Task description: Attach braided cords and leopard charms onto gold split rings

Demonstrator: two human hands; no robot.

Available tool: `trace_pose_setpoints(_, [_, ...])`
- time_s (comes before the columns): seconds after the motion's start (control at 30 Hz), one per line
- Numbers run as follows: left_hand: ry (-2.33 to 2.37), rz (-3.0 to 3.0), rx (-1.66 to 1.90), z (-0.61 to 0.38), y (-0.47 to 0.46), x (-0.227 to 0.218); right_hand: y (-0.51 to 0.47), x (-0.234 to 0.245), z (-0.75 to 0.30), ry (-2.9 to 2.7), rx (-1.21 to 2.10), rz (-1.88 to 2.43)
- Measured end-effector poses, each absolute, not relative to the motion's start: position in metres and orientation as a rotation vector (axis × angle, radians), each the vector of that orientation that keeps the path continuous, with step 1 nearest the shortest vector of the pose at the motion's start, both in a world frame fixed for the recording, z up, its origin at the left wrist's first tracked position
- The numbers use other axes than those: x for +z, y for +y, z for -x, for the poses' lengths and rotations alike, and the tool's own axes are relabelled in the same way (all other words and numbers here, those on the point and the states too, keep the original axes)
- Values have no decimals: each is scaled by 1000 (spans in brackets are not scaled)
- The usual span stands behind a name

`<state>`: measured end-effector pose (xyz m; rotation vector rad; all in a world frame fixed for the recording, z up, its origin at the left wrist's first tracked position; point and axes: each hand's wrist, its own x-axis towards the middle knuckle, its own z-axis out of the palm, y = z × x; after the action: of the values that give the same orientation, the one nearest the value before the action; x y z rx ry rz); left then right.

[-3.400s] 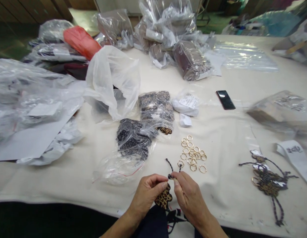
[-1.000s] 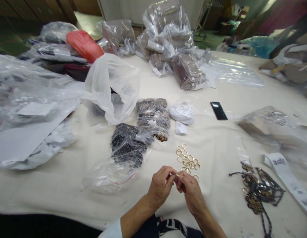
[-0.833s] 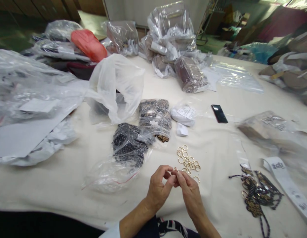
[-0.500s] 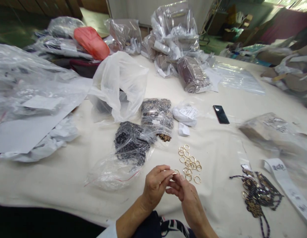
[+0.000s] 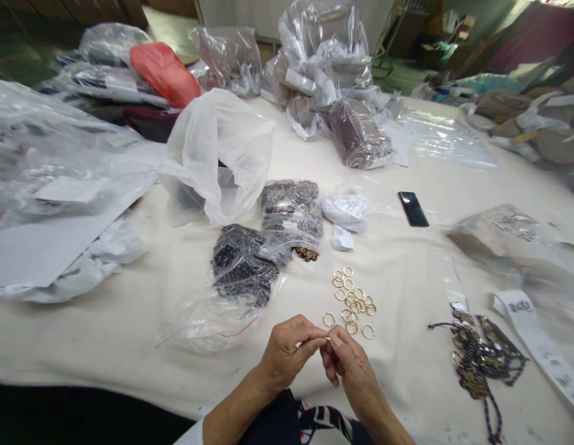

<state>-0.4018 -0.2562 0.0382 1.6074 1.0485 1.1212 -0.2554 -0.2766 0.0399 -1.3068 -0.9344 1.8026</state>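
My left hand (image 5: 287,349) and my right hand (image 5: 349,368) meet at the near table edge, fingertips pinched together on a small gold ring (image 5: 327,339). Several loose gold rings (image 5: 354,300) lie just beyond the hands on the white table (image 5: 407,247). Behind them, a clear bag of dark cords (image 5: 243,266) and a bag of leopard-print pieces (image 5: 291,210) lie side by side. A pile of finished cord-and-leopard pieces (image 5: 479,364) lies to the right.
A black phone (image 5: 413,209) lies at mid-right. A white plastic bag (image 5: 219,151), a red pouch (image 5: 164,73) and many clear packed bags crowd the left and back. A white printed strip (image 5: 537,346) lies at the right edge.
The leopard piece and cord held 3.4 s ago are gone from my hands. Over the last second my hands stayed pinched together and drew slightly back toward me.
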Motion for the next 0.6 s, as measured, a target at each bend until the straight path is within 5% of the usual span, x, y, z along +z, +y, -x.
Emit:
trace_pose_setpoints(0.33, [1481,-1684,988,404,-212,28,-271,29,246,-1382,1406,1553])
trace_pose_setpoints(0.6, [1720,-1842,887,395,-114,-6,-269,24,235,-1473,1412,1554])
